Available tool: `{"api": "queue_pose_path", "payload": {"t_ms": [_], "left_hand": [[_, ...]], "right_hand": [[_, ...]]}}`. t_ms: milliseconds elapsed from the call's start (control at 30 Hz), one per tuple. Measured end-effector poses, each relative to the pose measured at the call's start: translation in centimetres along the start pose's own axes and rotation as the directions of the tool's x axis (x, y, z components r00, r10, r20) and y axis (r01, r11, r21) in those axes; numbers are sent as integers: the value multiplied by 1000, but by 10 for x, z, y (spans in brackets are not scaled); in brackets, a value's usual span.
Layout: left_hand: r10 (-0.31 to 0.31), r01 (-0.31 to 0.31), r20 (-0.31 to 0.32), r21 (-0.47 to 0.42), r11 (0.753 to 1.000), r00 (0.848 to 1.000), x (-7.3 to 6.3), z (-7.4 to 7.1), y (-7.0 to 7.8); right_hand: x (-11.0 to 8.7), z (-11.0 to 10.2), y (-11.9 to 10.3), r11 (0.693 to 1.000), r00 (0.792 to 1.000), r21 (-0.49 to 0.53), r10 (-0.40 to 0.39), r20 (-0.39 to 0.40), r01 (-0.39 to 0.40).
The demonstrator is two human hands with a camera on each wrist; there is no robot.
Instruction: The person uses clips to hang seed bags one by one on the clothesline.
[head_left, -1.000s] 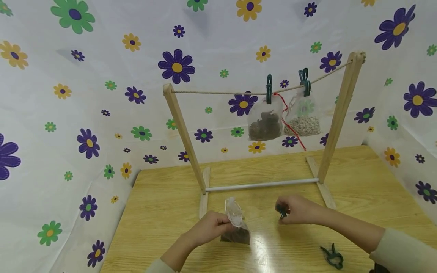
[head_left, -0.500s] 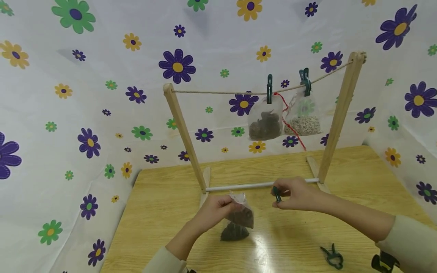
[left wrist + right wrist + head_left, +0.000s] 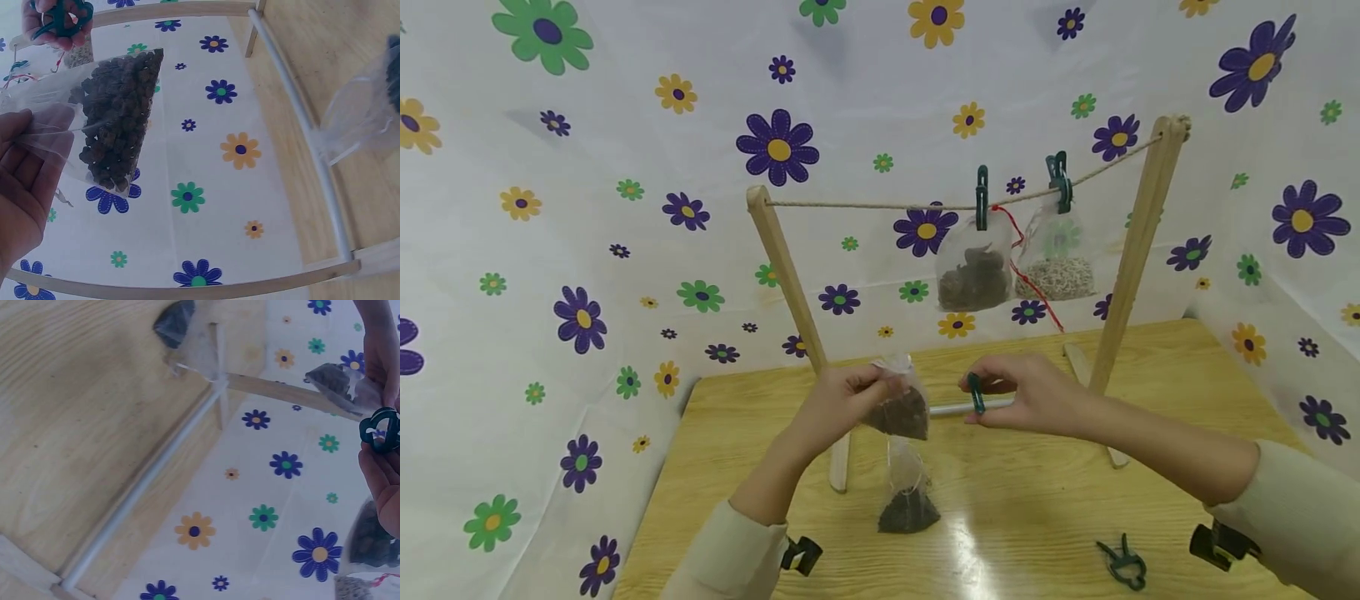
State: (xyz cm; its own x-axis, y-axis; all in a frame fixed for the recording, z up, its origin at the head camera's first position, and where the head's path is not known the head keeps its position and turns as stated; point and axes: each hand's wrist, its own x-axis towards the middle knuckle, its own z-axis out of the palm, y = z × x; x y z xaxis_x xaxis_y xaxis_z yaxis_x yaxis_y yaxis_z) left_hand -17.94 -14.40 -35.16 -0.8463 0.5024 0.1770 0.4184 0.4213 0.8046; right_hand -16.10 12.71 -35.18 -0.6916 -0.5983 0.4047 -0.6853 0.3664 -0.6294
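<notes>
My left hand (image 3: 838, 408) pinches the top of a clear bag (image 3: 119, 119) of dark brown lumps, held up above the table in front of the frame's left post. Facing it, my right hand (image 3: 1041, 393) grips a dark green spring clip (image 3: 976, 393) between thumb and fingers; the bag and clip are apart. On the table below stands another clear bag (image 3: 908, 510) with dark contents and a pale drawstring. A twine line (image 3: 850, 205) runs between the wooden posts. From its right half hang a bag of dark lumps (image 3: 973, 279) and a bag of pale grains (image 3: 1056, 277), each under a green clip.
Another green clip (image 3: 1124, 567) lies on the wooden table (image 3: 1015, 542) at the front right. A white bar (image 3: 953, 409) joins the feet of the wooden frame. Red string (image 3: 1037, 292) dangles by the hung bags. Flower-printed sheeting (image 3: 850, 100) encloses the back and sides.
My left hand has lifted its bag up toward the line, uncovering the other bag on the table. My right hand has risen with the clip and come closer to the left.
</notes>
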Motion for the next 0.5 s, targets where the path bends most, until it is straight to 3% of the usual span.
{"api": "queue_pose_path", "payload": {"t_ms": [267,500], "left_hand": [[4,-9,-144,-37,999,990,21,-11,10],[-52,35,-165,-104,994,985,34,-17,12]], "right_hand": [[23,-18,-20,982,996,168,84,26,-87],[53,-31,-30,933,975,286,221,22,-218]]}}
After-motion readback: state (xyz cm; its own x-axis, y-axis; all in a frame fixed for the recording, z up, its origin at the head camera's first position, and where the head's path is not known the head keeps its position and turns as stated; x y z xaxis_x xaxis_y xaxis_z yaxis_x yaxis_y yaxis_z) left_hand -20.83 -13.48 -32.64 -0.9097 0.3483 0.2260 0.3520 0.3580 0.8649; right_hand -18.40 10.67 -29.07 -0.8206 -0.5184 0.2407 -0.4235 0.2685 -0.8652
